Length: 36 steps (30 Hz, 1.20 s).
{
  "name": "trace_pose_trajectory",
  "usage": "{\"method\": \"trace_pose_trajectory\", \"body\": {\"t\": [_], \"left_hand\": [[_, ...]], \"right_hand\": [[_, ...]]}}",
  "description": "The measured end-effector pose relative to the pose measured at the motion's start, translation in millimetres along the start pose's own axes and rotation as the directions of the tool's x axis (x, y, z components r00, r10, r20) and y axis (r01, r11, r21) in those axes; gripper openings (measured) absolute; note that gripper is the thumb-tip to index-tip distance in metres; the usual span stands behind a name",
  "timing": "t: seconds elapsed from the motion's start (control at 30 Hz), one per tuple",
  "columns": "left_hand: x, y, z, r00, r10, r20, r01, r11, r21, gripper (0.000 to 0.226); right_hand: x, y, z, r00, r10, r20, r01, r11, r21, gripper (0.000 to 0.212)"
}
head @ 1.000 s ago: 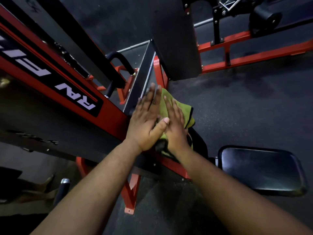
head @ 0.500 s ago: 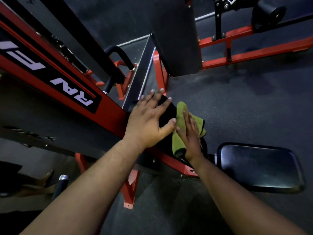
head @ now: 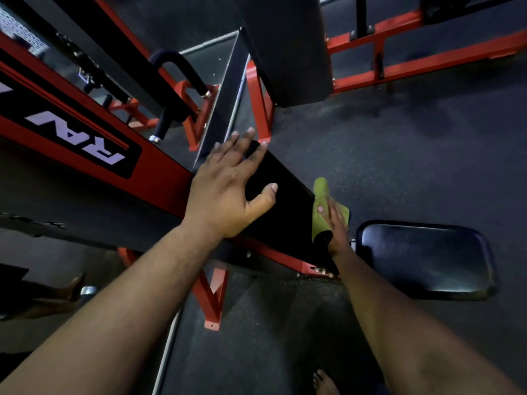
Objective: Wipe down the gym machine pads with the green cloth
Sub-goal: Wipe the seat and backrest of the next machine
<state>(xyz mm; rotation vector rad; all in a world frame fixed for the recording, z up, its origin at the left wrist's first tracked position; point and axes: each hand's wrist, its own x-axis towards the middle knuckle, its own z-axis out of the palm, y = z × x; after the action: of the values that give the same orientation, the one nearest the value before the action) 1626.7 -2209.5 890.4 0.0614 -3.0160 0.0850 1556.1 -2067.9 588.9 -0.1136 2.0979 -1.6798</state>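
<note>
Dark speckled rubber floor [head: 399, 155] lay bare beyond the long black vinyl pad [head: 285, 201]. Right hand [head: 335, 223], fingers flat, pressed the crumpled green cloth [head: 320, 195] against the pad's right edge; left hand [head: 228, 189] rested spread on top.

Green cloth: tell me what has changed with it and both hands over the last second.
The right hand has slid the green cloth rightward, off the pad's face and over its right edge, away from the left hand, pressing it throughout. The left hand stayed spread flat on the black pad, its fingers now wider apart. The seat pad has not moved.

red machine frame [head: 159, 178], curved black handle [head: 182, 72], dark rubber floor [head: 399, 143]
</note>
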Motion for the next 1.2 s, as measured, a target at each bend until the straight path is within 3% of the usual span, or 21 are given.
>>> {"method": "trace_pose_trajectory", "body": {"t": [0.17, 0.2, 0.27, 0.3, 0.4, 0.5, 0.57, 0.7, 0.83, 0.9, 0.93, 1.03, 1.1, 1.2], "left_hand": [[-0.5, -0.8, -0.7, 1.000, -0.002, -0.013, 0.002, 0.999, -0.037, 0.076], [-0.8, -0.4, -1.7, 1.000, -0.006, -0.011, 0.006, 0.999, -0.032, 0.077], [-0.8, -0.3, -1.6, 1.000, -0.011, -0.011, 0.011, 1.000, -0.019, 0.079], [-1.6, 0.3, -2.0, 1.000, -0.012, -0.016, 0.011, 1.000, -0.016, 0.079], [-1.8, 1.5, -0.6, 1.000, -0.013, -0.017, 0.013, 1.000, -0.027, 0.079], [-2.4, 1.0, -2.5, 1.000, -0.026, -0.014, 0.025, 0.998, -0.050, 0.081], [-4.2, -0.6, -4.9, 1.000, -0.030, -0.008, 0.029, 0.992, -0.125, 0.081], [-6.3, -3.1, -7.2, 0.996, -0.083, 0.038, 0.090, 0.963, -0.255, 0.085], [-24.0, 15.6, -3.3, 0.957, -0.286, -0.051, 0.262, 0.926, -0.272, 0.093], [-59.5, 39.8, 7.5, 0.862, -0.487, -0.137, 0.383, 0.805, -0.454, 0.099], [-78.8, 54.6, 15.3, 0.790, -0.598, -0.133, 0.430, 0.696, -0.574, 0.103], [-133.9, 102.6, 42.1, 0.570, -0.818, 0.078, 0.487, 0.260, -0.834, 0.111], [-154.9, 125.8, 50.1, 0.564, -0.790, 0.242, 0.505, 0.097, -0.858, 0.103], [-188.7, 155.0, 60.6, 0.513, -0.808, 0.291, 0.534, 0.035, -0.845, 0.067]], "right_hand": [[-12.9, 15.0, 7.1, 0.993, 0.121, 0.014, -0.120, 0.991, -0.053, 0.048], [-16.2, 12.1, 9.3, 0.994, 0.110, -0.024, -0.111, 0.990, -0.087, 0.048], [-26.8, 11.0, 22.4, 0.992, -0.011, -0.126, -0.007, 0.990, -0.139, 0.061], [-33.7, 0.1, 26.8, 0.990, -0.091, -0.110, 0.073, 0.985, -0.158, 0.062], [-65.4, -76.6, 30.7, 0.996, -0.029, -0.078, 0.027, 0.999, -0.030, 0.060], [-84.4, -140.7, 37.3, 0.988, 0.021, -0.152, -0.006, 0.995, 0.098, 0.079], [-96.3, -170.3, 39.6, 0.988, -0.088, -0.124, 0.096, 0.993, 0.062, 0.081], [-96.3, -188.0, 19.6, 0.989, -0.148, -0.025, 0.146, 0.987, -0.073, 0.085], [-114.0, -185.2, 0.5, 0.966, -0.252, 0.051, 0.256, 0.957, -0.135, 0.090], [-131.8, -177.2, -4.2, 0.949, -0.299, 0.106, 0.312, 0.937, -0.155, 0.090], [-139.0, -173.1, -6.7, 0.946, -0.304, 0.114, 0.317, 0.939, -0.132, 0.093], [-160.2, -152.7, -9.7, 0.953, -0.284, 0.109, 0.289, 0.957, -0.033, 0.095], [-174.1, -138.5, -13.5, 0.956, -0.267, 0.120, 0.264, 0.964, 0.042, 0.091], [-190.7, -109.4, -23.7, 0.929, -0.219, 0.299, 0.202, 0.976, 0.085, 0.092]]}}
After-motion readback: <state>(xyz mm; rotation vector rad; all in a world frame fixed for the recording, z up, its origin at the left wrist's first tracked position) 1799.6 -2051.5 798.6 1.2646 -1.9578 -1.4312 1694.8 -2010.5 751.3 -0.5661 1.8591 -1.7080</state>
